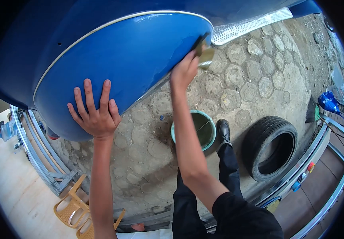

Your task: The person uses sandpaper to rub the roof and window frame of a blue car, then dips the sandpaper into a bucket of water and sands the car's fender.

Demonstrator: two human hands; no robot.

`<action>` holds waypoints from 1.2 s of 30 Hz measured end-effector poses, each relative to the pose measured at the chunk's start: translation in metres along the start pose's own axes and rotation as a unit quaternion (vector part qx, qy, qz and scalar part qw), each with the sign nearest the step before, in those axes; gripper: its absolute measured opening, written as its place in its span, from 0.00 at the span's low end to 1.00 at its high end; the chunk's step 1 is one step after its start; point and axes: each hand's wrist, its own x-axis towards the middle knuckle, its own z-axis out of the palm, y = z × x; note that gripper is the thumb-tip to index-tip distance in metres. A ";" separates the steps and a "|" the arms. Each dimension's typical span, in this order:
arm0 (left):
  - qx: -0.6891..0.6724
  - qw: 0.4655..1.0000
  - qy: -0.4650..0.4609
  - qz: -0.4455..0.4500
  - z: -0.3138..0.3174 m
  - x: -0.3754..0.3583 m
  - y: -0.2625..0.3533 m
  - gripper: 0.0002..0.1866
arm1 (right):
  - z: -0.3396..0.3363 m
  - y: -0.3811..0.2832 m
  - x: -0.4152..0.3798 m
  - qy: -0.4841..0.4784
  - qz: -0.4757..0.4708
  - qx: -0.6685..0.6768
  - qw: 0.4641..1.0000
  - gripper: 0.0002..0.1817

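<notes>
A glossy blue vehicle fender with a pale trim line along its upper edge fills the upper left. My left hand lies flat on its lower part, fingers spread. Near the fender's right end, my right hand grips what looks like a folded sheet of sandpaper, dark on one face and olive-brown on the other. Motion blurs this sheet, and its dark part is against the blue paint. Wet-looking streaks show on the fender close to that hand.
A green-rimmed bucket of murky liquid stands by my shoe. To its right lies a tire. A metal tread plate extends from the fender. Tan plastic chairs and metal rails are at lower left.
</notes>
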 end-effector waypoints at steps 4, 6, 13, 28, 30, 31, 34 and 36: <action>-0.007 1.000 -0.001 -0.015 0.002 -0.003 0.007 0.24 | -0.013 -0.024 -0.007 -0.008 -0.032 0.002 0.999 0.29; -0.006 1.000 0.001 -0.012 0.003 -0.003 0.003 0.24 | -0.014 -0.022 -0.044 -0.024 -0.071 0.003 0.997 0.30; -0.005 1.000 0.008 0.011 0.002 0.000 0.001 0.25 | -0.015 -0.015 -0.021 0.007 -0.144 0.000 0.990 0.30; -0.002 1.000 0.004 0.015 0.001 -0.001 0.001 0.25 | -0.018 -0.031 0.020 -0.006 -0.110 -0.021 0.994 0.32; 0.003 1.000 0.005 0.011 0.002 0.000 0.002 0.25 | -0.016 -0.030 -0.028 -0.016 -0.142 -0.020 0.990 0.32; 0.005 1.000 0.005 0.014 0.003 -0.001 0.001 0.25 | -0.015 -0.027 -0.057 -0.026 -0.137 -0.011 0.990 0.31; 0.007 1.000 0.006 0.022 0.000 0.000 -0.002 0.26 | -0.015 -0.026 -0.071 -0.039 -0.132 -0.013 0.990 0.31; 0.005 1.000 0.009 0.023 0.004 0.001 0.001 0.26 | -0.011 -0.026 -0.025 -0.012 -0.103 -0.005 0.995 0.31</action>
